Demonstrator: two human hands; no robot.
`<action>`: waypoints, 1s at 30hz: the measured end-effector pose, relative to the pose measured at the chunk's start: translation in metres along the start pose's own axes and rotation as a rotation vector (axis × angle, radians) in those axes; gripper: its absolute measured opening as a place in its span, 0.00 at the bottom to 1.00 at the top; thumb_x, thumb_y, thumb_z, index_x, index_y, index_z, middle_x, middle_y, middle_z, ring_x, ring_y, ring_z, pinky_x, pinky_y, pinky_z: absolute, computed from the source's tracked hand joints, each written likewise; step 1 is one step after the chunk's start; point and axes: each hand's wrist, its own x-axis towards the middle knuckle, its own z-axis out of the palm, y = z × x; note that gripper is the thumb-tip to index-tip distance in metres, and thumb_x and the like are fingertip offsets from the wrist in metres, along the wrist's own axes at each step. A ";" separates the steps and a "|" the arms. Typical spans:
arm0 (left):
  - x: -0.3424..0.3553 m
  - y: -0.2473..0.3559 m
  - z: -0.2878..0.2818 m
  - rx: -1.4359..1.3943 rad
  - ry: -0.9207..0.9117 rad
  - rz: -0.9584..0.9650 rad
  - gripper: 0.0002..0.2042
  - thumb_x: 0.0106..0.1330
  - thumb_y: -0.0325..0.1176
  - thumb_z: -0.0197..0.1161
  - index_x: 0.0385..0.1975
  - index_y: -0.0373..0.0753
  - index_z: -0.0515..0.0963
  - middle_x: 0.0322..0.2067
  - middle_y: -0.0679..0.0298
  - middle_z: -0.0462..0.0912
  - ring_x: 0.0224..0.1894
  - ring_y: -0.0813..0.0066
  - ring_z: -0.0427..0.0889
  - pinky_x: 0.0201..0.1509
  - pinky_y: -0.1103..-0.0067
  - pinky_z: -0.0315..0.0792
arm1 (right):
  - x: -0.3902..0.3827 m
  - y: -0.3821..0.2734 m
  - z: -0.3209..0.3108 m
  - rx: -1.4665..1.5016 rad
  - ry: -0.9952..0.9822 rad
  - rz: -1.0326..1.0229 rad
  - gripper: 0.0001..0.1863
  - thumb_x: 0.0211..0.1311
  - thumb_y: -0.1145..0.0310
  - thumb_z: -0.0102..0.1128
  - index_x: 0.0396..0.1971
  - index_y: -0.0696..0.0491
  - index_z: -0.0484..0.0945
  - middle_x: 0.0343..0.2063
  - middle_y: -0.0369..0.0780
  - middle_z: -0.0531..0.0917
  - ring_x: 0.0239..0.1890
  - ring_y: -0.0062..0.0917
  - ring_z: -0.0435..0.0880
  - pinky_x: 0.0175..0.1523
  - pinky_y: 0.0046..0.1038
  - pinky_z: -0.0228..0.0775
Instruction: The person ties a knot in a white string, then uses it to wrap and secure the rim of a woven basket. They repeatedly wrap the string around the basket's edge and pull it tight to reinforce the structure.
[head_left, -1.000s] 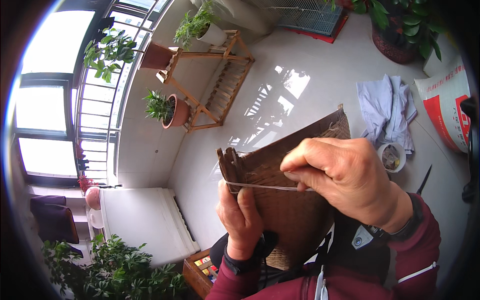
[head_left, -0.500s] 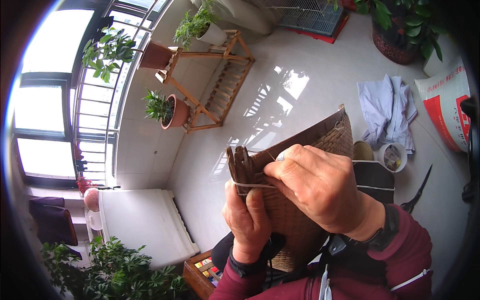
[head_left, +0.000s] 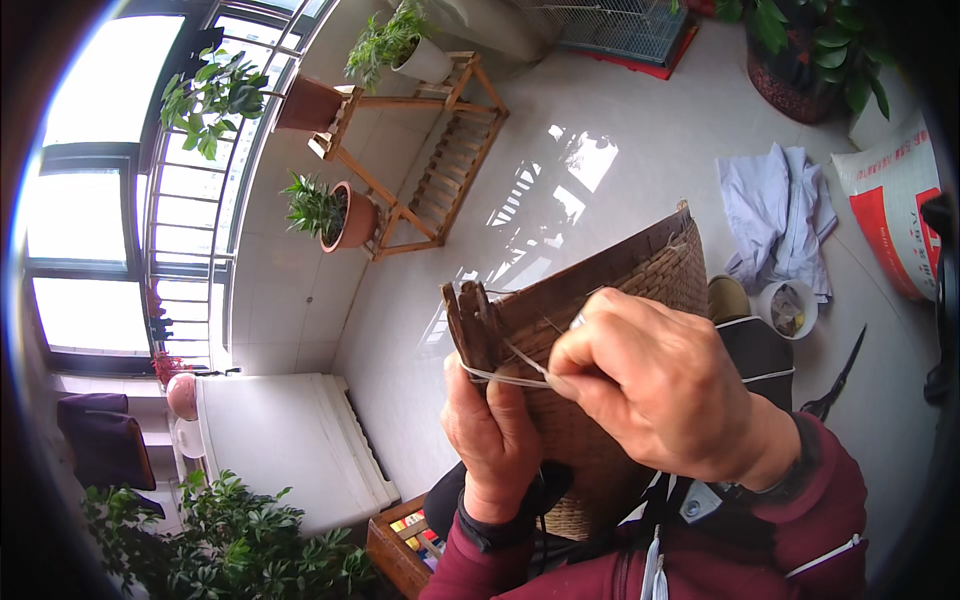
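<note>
A brown woven basket [head_left: 668,280], tilted, rests against my lap, its flat wooden rim [head_left: 585,272] rising toward the far right. At the rim's left end stand dark, worn wooden ends [head_left: 474,328]. My left hand [head_left: 485,440] grips the basket just below these ends, thumb in front. A thin pale cord [head_left: 505,378] runs round them. With thumb and index finger my right hand [head_left: 660,390] pinches the cord, drawn taut to the right of the wood. Its other fingers are curled in, and it covers part of the basket's side.
Black scissors [head_left: 838,385] lie on the floor at right, near a small white tub [head_left: 788,309] and a crumpled pale cloth [head_left: 778,215]. A sack [head_left: 890,220] stands behind them. Farther off is a wooden plant rack [head_left: 450,175]; a white cabinet [head_left: 290,450] stands left.
My right hand has moved from close against the wooden ends to the right and slightly down, drawing out the cord. My left hand keeps its hold; the basket's end has shifted slightly left.
</note>
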 end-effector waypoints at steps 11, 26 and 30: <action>0.000 -0.001 -0.001 -0.003 -0.023 -0.034 0.12 0.71 0.34 0.52 0.46 0.32 0.73 0.34 0.53 0.78 0.31 0.61 0.79 0.36 0.74 0.72 | -0.012 0.003 -0.024 0.016 -0.146 -0.031 0.08 0.50 0.75 0.67 0.31 0.56 0.78 0.27 0.38 0.78 0.29 0.31 0.81 0.35 0.28 0.75; 0.002 0.001 0.000 0.009 -0.032 -0.046 0.12 0.71 0.32 0.52 0.47 0.31 0.72 0.35 0.52 0.79 0.32 0.57 0.80 0.38 0.74 0.73 | -0.001 0.009 -0.038 0.007 -0.002 0.074 0.08 0.48 0.80 0.70 0.28 0.57 0.81 0.26 0.38 0.81 0.24 0.21 0.82 0.30 0.20 0.73; 0.002 0.001 0.002 0.024 -0.019 0.019 0.12 0.71 0.32 0.52 0.48 0.31 0.71 0.35 0.52 0.79 0.32 0.58 0.80 0.38 0.73 0.73 | -0.006 0.011 -0.030 -0.102 0.065 0.006 0.11 0.42 0.81 0.72 0.28 0.54 0.83 0.24 0.37 0.77 0.23 0.23 0.79 0.27 0.22 0.70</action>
